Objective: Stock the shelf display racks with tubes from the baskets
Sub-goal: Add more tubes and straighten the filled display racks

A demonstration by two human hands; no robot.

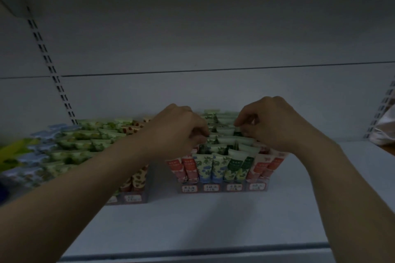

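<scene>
A display rack stands on the white shelf, filled with upright tubes in rows: red ones at the left and right ends, green and blue patterned ones in the middle. My left hand and my right hand both reach over the rack's middle rows with fingers curled down among the green tubes. The fingertips pinch at tube tops; what exactly each finger grips is hidden. A second rack of green, blue and strawberry-print tubes stands to the left, partly behind my left forearm.
The shelf's back panel rises behind the racks, with slotted uprights at the left and right. A white bag-like object lies at the far right. Another shelf hangs overhead. The scene is dim.
</scene>
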